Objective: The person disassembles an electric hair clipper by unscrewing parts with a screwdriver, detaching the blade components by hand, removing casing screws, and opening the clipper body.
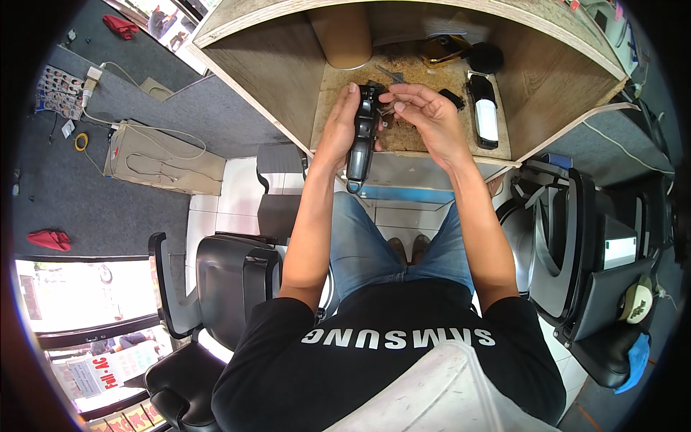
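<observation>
My left hand (337, 133) is wrapped round a black hair clipper (363, 137), held upright in the picture with its head at the far end. My right hand (432, 122) is beside the clipper's head, thumb and fingertips pinched together. Something small and dark seems to be between those fingertips, too small to name. Past the clipper's head lies a thin grey tool (389, 73) on the shelf board (335, 85). To the right of my right hand rest a small black piece (452, 99) and a second clipper (486, 119), black and white.
A brown cylinder (341, 32) stands at the back of the wooden cabinet (259, 65). Near it are a shiny gold-coloured item (443, 49) and a round black object (486, 57). Black chairs (230, 288) flank me. A cardboard box (165, 158) with a white cable lies left.
</observation>
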A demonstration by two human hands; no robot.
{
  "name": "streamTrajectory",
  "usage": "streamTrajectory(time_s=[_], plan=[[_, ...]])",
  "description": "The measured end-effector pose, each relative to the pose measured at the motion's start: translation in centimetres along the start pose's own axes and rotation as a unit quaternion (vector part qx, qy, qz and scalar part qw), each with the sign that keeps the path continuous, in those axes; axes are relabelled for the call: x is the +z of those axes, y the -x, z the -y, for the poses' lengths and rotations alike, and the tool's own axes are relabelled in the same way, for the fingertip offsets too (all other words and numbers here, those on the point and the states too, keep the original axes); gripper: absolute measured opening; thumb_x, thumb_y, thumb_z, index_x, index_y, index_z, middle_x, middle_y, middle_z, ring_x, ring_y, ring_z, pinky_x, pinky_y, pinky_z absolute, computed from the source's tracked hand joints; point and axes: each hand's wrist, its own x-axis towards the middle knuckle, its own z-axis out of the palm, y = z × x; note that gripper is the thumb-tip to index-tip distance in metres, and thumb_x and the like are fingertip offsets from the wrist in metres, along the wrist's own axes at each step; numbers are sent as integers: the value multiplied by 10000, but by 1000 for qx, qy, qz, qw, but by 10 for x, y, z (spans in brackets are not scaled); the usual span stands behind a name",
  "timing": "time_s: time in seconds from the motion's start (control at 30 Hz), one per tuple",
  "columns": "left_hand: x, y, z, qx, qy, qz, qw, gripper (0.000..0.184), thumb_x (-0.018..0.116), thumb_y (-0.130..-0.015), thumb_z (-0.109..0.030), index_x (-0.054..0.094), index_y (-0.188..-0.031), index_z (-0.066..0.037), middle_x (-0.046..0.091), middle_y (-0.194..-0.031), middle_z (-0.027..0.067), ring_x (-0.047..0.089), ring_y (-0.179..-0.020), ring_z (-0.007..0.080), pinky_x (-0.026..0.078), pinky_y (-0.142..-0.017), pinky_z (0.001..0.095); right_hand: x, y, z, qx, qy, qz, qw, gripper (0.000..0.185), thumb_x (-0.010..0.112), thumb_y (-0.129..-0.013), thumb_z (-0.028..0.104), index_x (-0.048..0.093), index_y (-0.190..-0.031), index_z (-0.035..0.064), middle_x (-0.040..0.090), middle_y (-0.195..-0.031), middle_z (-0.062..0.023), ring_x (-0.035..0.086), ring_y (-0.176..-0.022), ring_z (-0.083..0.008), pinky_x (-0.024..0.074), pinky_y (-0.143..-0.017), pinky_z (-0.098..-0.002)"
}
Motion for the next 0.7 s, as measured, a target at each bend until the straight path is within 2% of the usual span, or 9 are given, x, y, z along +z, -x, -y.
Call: streamTrajectory(time_s=[0.17,0.27,0.57,0.7], plan=[[-3,-3,6,4,1,-5,1000,591,376,-1108,-552,583,-1247,-16,671,-889,109,674,-692,148,605,-490,298,3,0,0,-8,-24,-15,1000,288,664,-1010,35,651,-1290,-33,746,-1157,-120,697,-992,-141,553,-894,-291],[1,0,3,-8,-4,-31,999,585,372,-1111,-546,581,-1249,-18,666,-873,107,671,-693,147,601,-487,299,5,3,6,27,-65,-11,997,299,681,-1012,61,655,-1296,-31,739,-1126,-95,687,-977,-129,555,-890,-289],[-5,-3,6,3,-11,0,1000,649,351,-1103,-587,626,-1184,-4,674,-934,109,672,-758,155,610,-510,316,0,2,1,5,13,-6,1000,250,677,-1021,76,703,-1246,-28,703,-987,-44,631,-908,-104,522,-787,-261],[-8,-2,5,-14,26,30,999,544,373,-1115,-549,526,-1279,-53,643,-975,96,655,-789,163,610,-537,332,-1,3,1,34,-16,-15,999,232,689,-1022,103,719,-1217,-18,720,-1034,-43,627,-871,-80,527,-743,-243]])
